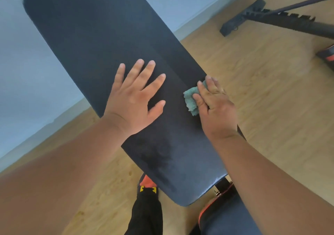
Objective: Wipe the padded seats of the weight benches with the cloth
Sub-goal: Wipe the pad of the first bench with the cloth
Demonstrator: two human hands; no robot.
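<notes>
Our left hand [134, 97] lies flat on the long dark padded bench surface [101, 35]; our right hand [216, 104] presses the crumpled teal cloth [191, 99] at its right edge, partly hiding it.

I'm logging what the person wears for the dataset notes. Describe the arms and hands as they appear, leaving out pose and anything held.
Both forearms are bare from wrist to frame edge; no sleeve, cuff or glove shows. The left hand and right hand carry no ring, watch or band that I can make out. The fingernails look short and unpainted. Slight blur hides finer marks.
</notes>
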